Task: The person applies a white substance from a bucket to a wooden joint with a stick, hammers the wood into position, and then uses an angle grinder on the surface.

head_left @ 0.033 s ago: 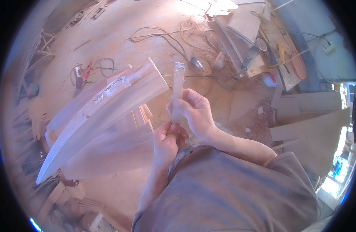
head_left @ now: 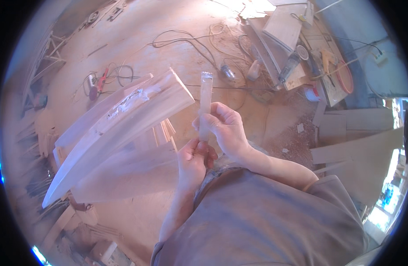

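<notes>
Both hands hold a narrow, pale, translucent strip (head_left: 205,95) upright, with a shiny, crinkled top end; its exact kind I cannot make out. My right hand (head_left: 226,128) pinches it around the middle, thumb across its front. Below that, my left hand (head_left: 194,162) is closed on its lower end, fingers curled in. Left of the hands stands a long curved wooden piece (head_left: 120,128), with whitish filler (head_left: 135,98) smeared roughly along its top. A gap separates its near end from the strip.
Cables (head_left: 182,42) run over the dusty floor, with a power tool (head_left: 228,72) among them. A red-handled tool (head_left: 101,80) lies at the far left. Boards (head_left: 281,26), a grinder-like tool (head_left: 292,64) and panels (head_left: 359,148) crowd the right. Wood scraps (head_left: 64,228) lie at lower left.
The scene has shifted slightly in the picture. Both hands keep the same hold on the strip.
</notes>
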### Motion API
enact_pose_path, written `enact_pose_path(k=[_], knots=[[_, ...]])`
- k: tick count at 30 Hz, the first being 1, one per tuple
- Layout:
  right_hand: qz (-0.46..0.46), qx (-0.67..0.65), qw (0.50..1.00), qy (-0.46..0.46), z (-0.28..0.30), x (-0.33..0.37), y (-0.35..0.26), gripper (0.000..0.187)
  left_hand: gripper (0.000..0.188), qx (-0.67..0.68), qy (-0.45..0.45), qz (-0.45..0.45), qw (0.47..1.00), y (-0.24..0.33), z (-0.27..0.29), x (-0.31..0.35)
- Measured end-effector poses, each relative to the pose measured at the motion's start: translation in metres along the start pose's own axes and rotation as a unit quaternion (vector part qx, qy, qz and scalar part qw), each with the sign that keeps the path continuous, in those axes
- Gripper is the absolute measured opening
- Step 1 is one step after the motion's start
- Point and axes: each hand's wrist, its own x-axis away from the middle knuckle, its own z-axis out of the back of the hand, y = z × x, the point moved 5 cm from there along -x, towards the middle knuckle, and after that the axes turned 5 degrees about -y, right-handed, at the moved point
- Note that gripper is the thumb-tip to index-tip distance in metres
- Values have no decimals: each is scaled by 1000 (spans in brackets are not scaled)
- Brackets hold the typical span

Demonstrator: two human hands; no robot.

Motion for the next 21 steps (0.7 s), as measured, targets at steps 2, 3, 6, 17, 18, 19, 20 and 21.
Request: enact_pose_path(k=[2,3,6,17,18,19,20,21], knots=[[-9,30,999,-20,22,-10,-2,11,27,8,12,6,1000,1,-18,-9],[-23,23,999,-33,32,-14,-3,12,28,8,22,10,1000,-4,-22,-13],[-21,8,998,-62,51,-28,-3,13,29,11,57,11,998,-11,-40,-20],[-86,184,951,-233,84,-47,-28,14,18,-339,166,-149,914,13,-63,-39],[-60,222,948,-220,109,-51,-15,17,17,-328,178,-180,910,23,-46,-28],[-80,245,951,-174,138,-56,-8,21,15,-313,196,-210,905,24,-24,-25],[-74,255,959,-100,182,-65,4,23,19,-193,259,-216,921,-1,1,-32],[-71,260,962,-36,235,-71,20,25,21,-268,269,-203,903,13,9,-41]])
